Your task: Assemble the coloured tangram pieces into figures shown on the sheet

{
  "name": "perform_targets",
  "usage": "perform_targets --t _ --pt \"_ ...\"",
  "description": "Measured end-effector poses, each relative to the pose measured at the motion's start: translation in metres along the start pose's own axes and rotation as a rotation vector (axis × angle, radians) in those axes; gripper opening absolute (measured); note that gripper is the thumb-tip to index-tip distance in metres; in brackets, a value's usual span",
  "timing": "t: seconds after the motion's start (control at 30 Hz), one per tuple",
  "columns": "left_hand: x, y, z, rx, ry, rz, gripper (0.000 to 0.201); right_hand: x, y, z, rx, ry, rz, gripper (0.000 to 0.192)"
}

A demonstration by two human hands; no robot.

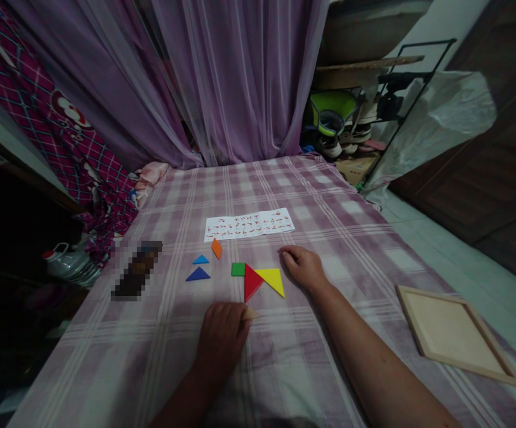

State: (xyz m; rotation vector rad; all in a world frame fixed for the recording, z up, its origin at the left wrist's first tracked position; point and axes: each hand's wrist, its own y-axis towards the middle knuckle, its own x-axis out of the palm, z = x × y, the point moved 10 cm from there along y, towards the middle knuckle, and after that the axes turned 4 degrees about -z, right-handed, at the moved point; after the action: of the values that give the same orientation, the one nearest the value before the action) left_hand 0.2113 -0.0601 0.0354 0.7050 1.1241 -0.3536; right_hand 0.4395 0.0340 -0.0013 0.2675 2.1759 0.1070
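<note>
My left hand (223,334) is closed on a small, plain wood-coloured tangram piece (249,314); its pointed end sticks out past the thumb and the rest is hidden. Just beyond it, a red triangle (252,283) touches a green square (238,270) on its left and a yellow triangle (274,279) on its right. My right hand (303,266) rests on the cloth right of the yellow triangle, its fingers curled in with nothing showing in them. Apart on the left lie a light blue triangle (201,260), a dark blue triangle (198,274) and an orange parallelogram (216,248).
A printed sheet of small figures (249,224) lies beyond the pieces. To the right, a shallow wooden tray (458,339) sits near the edge of the plaid cloth (151,368). A pixelated patch covers something at left. Purple curtains (240,83) hang behind.
</note>
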Motion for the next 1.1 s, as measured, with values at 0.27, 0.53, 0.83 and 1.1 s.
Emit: perform_targets --t 0.27,0.53,0.83,1.1 --pt "-0.004 -0.002 -0.007 0.013 -0.011 0.067 0.015 -0.004 -0.001 -0.008 -0.051 0.011 0.034 0.03" --pt "-0.002 0.001 -0.006 0.117 0.057 0.075 0.019 0.002 -0.001 -0.007 -0.062 0.052 0.013 0.035" --pt "0.004 0.008 -0.014 0.077 0.003 0.0 0.011 0.002 0.0 -0.005 -0.014 0.045 -0.019 0.035" --pt "0.009 0.012 -0.013 0.089 0.027 -0.039 0.009 0.003 -0.001 -0.004 -0.011 0.038 -0.021 0.034"
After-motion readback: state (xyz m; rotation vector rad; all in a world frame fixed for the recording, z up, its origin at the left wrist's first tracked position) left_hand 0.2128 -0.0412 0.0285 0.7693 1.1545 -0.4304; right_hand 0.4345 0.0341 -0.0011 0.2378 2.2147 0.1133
